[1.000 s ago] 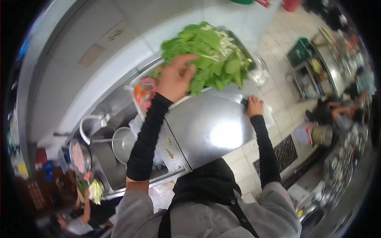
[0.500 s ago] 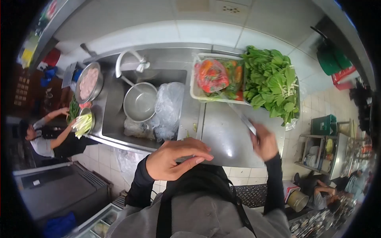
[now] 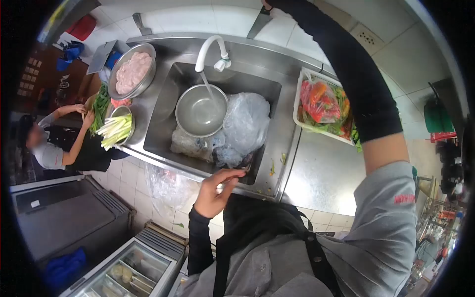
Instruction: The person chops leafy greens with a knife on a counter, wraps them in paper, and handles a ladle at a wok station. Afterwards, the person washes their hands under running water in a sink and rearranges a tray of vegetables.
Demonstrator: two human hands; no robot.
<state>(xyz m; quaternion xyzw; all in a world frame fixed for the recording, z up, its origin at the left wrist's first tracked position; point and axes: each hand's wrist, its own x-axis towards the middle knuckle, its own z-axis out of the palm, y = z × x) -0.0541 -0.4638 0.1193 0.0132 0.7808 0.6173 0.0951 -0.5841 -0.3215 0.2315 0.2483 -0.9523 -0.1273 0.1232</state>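
Note:
At the top edge, my right hand (image 3: pixel 267 4) is closed on the handle end of a knife (image 3: pixel 259 23). Its blade points down behind the sink's back ledge, against the tiled wall; most of the hand is out of frame. My left hand (image 3: pixel 215 194) is at the sink's front edge with fingers curled towards the thumb. A small pale thing shows between them, too small to name. Ahead of it, in the steel sink (image 3: pixel 166 94), water runs from the white faucet (image 3: pixel 204 53) into a metal pot (image 3: pixel 190 111). Clear plastic bags (image 3: pixel 247 121) lie beside the pot.
A white basket (image 3: pixel 298 106) of bagged peppers stands right of the sink, partly behind my sleeve. To the left are a bowl of raw meat (image 3: pixel 132 74), cut stalks (image 3: pixel 116 129) and another blade (image 3: pixel 141 24). A co-worker (image 3: pixel 54 148) handles greens at far left.
My right hand has carried the knife from the right counter up to the wall behind the sink. The view has shifted, and my left hand's fingers are more curled.

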